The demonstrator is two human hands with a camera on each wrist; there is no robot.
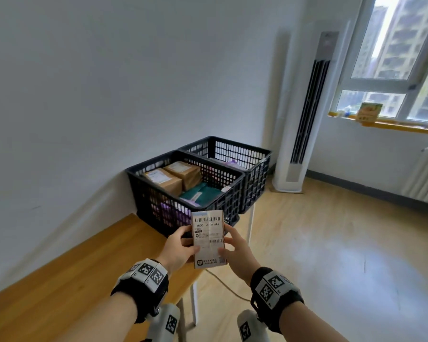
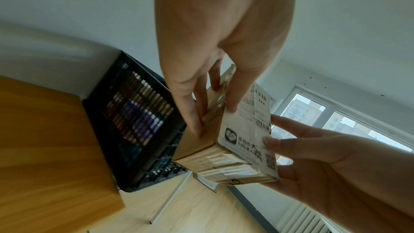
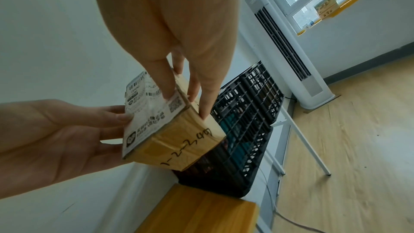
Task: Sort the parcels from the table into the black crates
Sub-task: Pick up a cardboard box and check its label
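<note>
My left hand point(image 1: 177, 248) and my right hand point(image 1: 237, 250) both grip one small cardboard parcel point(image 1: 209, 239), held in the air over the table's far end, just short of the crates. Each hand clamps a side, thumb on the labelled top face and fingers along the taped cardboard flank. The parcel's white shipping label point(image 2: 248, 130) faces up, and handwritten digits point(image 3: 188, 146) run along its near end.

Two black crates point(image 1: 183, 193) stand side by side at the end of the wooden table point(image 1: 59, 280). In the nearer one I count two brown boxes point(image 1: 173, 175) and a teal bag point(image 1: 200, 192). Beyond the farther crate point(image 1: 235, 151) stands one tall white air conditioner point(image 1: 299, 134).
</note>
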